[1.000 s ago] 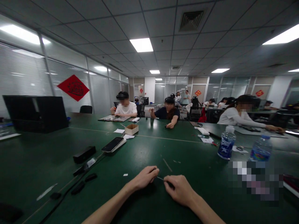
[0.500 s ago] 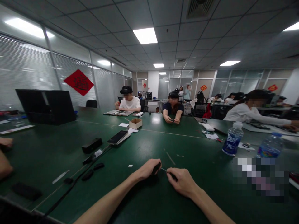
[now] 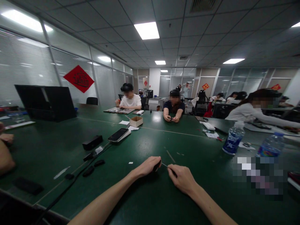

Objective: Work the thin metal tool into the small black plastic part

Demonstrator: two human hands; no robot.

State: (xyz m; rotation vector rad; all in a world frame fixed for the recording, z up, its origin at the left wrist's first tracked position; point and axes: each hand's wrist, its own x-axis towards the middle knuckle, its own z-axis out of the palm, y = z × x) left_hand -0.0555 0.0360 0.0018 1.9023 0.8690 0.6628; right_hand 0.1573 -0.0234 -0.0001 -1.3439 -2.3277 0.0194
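My left hand is closed around a small black object, mostly covered by the fingers. Facing it, my right hand is curled shut on a thin light-coloured rod, which looks like a small screwdriver's shaft. The rod spans the short gap between the hands and its far end reaches the black object; whether it is inserted cannot be made out. Both hands are held over the near middle of the green table.
Left lie black pieces, a black box, a cable and a phone. A small carton is farther back. Bottles stand at right. Co-workers sit around; another person's arm rests at the left edge.
The view has shifted slightly, so the table things sit a little higher in it. Both hands keep nearly the same pose, with the rod still between them.
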